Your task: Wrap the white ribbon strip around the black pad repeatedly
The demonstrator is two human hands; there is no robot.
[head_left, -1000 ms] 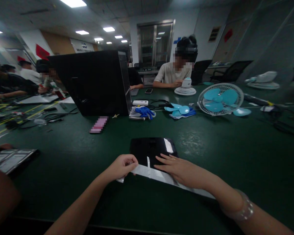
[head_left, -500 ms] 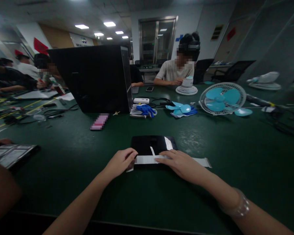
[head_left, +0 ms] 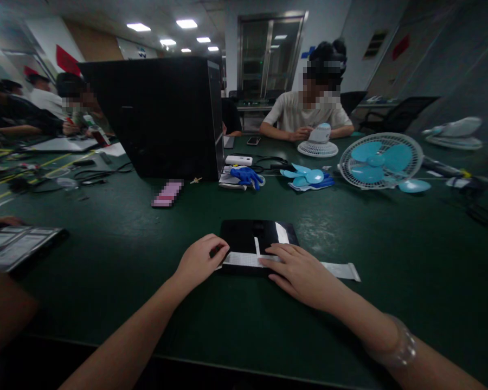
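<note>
A flat black device (head_left: 238, 233) lies on the green table in front of me, a glossy white patch on its right part. Across its near side runs a white flat ribbon cable (head_left: 242, 259), whose right end sticks out past the device; a thin white strip (head_left: 257, 246) stands off from it. At the cable's left end, my left hand (head_left: 201, 257) has thumb and forefinger pinched together on it. My right hand (head_left: 295, 271) lies palm down over the cable with its fingers stretched out, hiding part of the cable and of the device.
Behind the device are a pink phone (head_left: 168, 194), a large black computer case (head_left: 154, 119), blue gloves (head_left: 246, 176), loose blue fan blades (head_left: 303, 174) and a fan (head_left: 380, 160). Across the table a person (head_left: 309, 111) handles a white fan base (head_left: 318, 142). Metal-cased hardware (head_left: 20, 244) lies left.
The view has tilted and shifted slightly. My left fingers are drawn into a rounder pinch at the cable's left end. My right hand stays over the cable, its thumb showing more.
</note>
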